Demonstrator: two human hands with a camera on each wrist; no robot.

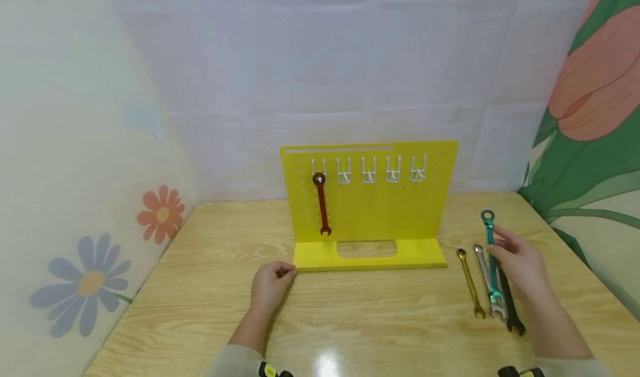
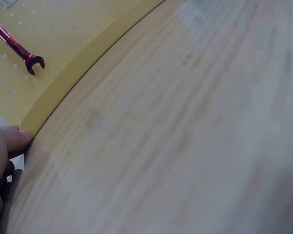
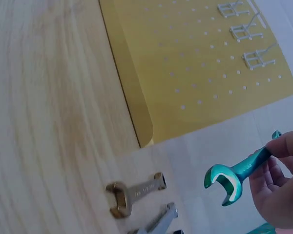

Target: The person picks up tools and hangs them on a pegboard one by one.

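My right hand [image 1: 520, 260] pinches a teal combination wrench [image 3: 254, 163] by its shank between thumb and fingers, ring end up and open end down in the head view. Beneath and beside it lie a gold wrench [image 1: 470, 282], a silver wrench [image 1: 482, 263] and a black wrench [image 1: 510, 305]. At the front left corner of the yellow pegboard stand [image 1: 370, 263], my left hand [image 1: 271, 284] grips the base edge between thumb and curled fingers. From the leftmost hook of the board hangs a red wrench [image 1: 323, 205], its ring end at the top.
Several white wire hooks [image 1: 368, 171] line the upper part of the pegboard, right of the red wrench. The stand sits on a wood-grain table [image 1: 370, 316]. A white cloth backdrop [image 1: 320, 77] hangs behind, with flower-patterned walls [image 1: 80, 171] at both sides.
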